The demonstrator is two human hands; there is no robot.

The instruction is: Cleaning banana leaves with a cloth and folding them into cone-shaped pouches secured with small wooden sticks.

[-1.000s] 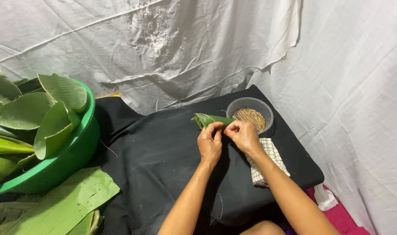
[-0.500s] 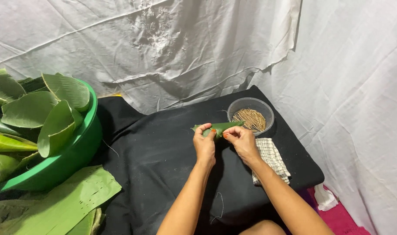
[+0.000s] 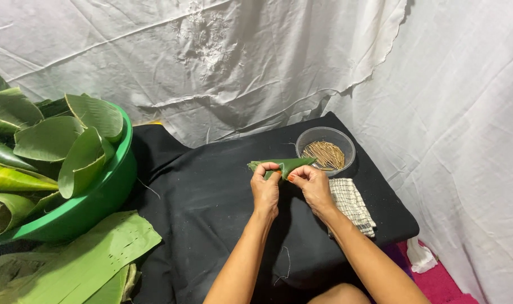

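We saw both hands, left hand (image 3: 266, 188) and right hand (image 3: 311, 184), pinching a folded leaf (image 3: 284, 165) at the frame's centre, above the black cloth (image 3: 211, 191). A bowl of sticks (image 3: 326, 150) sat just upper right; a green basin (image 3: 96, 200) filled the left.

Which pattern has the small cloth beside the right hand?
White with dark checks, on the folded cloth, head view.

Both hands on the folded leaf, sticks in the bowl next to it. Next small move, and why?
Probably the right hand reaches to the clear bowl for a thin stick. Both hands pinch the folded green leaf, nothing visibly pins it, and the left hand could keep the fold.
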